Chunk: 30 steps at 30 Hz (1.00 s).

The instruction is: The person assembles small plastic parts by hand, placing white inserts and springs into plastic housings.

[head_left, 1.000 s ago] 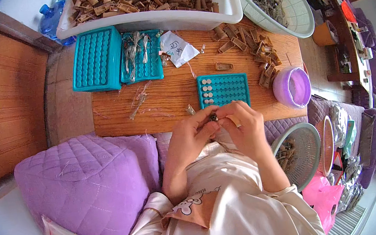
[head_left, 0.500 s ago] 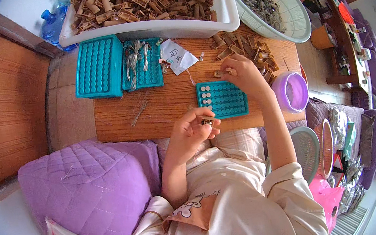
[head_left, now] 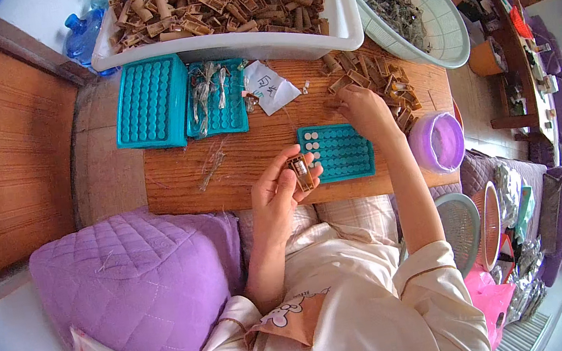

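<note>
My left hand (head_left: 277,192) is raised over the near table edge. Its thumb and fingers pinch a small brown plastic casing (head_left: 301,172) with a silvery part inside. My right hand (head_left: 367,114) reaches to the near edge of a loose pile of brown casings (head_left: 383,82). Its fingers are curled together and point down; whatever lies between them is hidden. Between my hands sits a teal tray (head_left: 346,155) with round pockets, with several small white discs (head_left: 311,137) in its left columns.
A white tub (head_left: 240,37) full of brown casings stands at the back, beside a pale green basket (head_left: 460,42) of tangled parts. Stacked teal trays (head_left: 149,104), another teal tray (head_left: 234,110) holding wires, and a paper slip (head_left: 271,87) lie left. A purple container (head_left: 417,145) stands right.
My left hand has turned the casing so its inner side shows. My right hand has shifted slightly; the brown piece seen at its fingertips before is now hidden.
</note>
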Tool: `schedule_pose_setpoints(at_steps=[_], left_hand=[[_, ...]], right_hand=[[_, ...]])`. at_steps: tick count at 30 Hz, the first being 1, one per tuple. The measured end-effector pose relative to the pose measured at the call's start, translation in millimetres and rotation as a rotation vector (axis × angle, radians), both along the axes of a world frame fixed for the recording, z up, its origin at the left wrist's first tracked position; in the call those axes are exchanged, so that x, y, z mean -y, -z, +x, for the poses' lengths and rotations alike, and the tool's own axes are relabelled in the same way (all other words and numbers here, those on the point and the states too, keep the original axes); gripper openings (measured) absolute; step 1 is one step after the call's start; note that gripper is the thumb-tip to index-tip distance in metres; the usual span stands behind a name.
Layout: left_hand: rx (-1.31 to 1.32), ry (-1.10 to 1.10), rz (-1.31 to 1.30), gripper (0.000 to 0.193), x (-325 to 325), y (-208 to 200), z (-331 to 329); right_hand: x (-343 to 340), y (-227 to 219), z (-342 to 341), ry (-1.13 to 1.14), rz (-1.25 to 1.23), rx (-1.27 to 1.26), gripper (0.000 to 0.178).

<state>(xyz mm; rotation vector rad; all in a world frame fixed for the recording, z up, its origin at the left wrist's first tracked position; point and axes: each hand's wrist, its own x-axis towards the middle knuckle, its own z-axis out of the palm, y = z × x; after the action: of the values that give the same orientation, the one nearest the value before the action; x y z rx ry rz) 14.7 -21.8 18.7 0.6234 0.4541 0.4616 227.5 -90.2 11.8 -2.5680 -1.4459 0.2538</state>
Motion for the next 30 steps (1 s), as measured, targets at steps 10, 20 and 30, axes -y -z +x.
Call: schedule_pose_setpoints(at_steps=[10,20,30], left_hand=[[0.003,-0.119,0.099,0.040,6,0,0],[0.047,-0.089,0.213,0.039,14,2,-3],[0.125,-0.154,0.173,0.030,22,-5,1]], right_hand=[[22,-62,-66,0.232,0.469,-0.550,0.030],[27,-66,-137,0.269,0.623,-0.621,0.034],[27,-53,-154,0.382,0.702,-0.518,0.023]])
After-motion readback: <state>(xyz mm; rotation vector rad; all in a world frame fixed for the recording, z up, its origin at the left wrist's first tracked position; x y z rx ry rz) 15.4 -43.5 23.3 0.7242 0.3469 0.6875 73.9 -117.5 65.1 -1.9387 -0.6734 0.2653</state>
